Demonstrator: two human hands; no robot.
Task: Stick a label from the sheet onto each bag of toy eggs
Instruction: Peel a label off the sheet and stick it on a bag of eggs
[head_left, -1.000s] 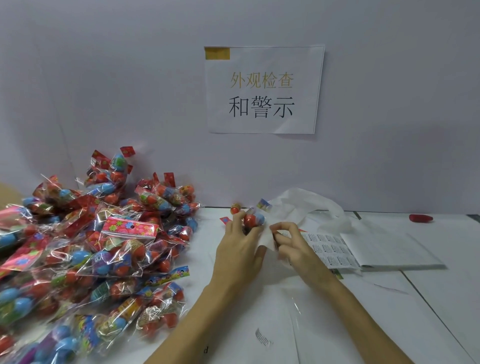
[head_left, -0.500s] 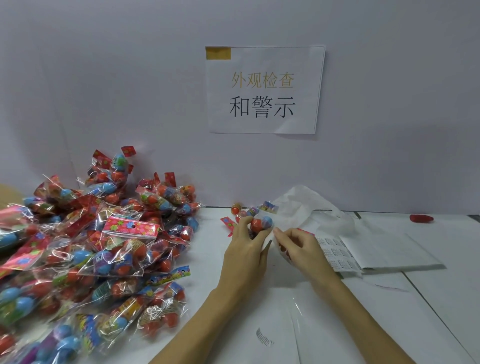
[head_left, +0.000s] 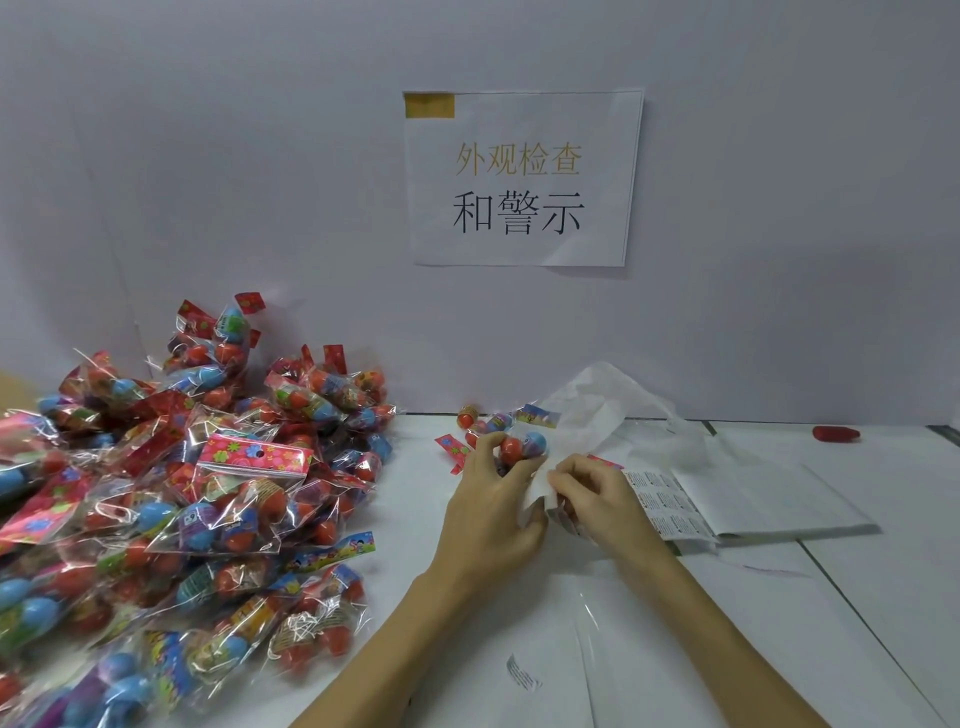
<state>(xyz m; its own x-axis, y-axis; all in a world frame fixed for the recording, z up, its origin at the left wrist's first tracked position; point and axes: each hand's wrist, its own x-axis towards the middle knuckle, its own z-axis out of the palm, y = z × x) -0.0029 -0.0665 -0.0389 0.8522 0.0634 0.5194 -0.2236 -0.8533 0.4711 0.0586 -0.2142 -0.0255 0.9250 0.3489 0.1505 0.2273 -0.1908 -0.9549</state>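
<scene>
Left hand (head_left: 491, 512): curled round a clear crinkly bag of red and blue toy eggs (head_left: 511, 441), held at bench centre; lower part of bag hidden behind fingers.
Right hand (head_left: 597, 496): fingertips pinched on a small white piece (head_left: 537, 488) beside the left hand; label or backing, cannot tell.
Label sheet (head_left: 667, 506): white, printed, flat just right of the hands; print too small to read, partly under a folded white paper (head_left: 769, 493).
Heap of bagged toy eggs (head_left: 182, 499): far left, cut off by frame edge.
White bench (head_left: 857, 623): bare at right.
</scene>
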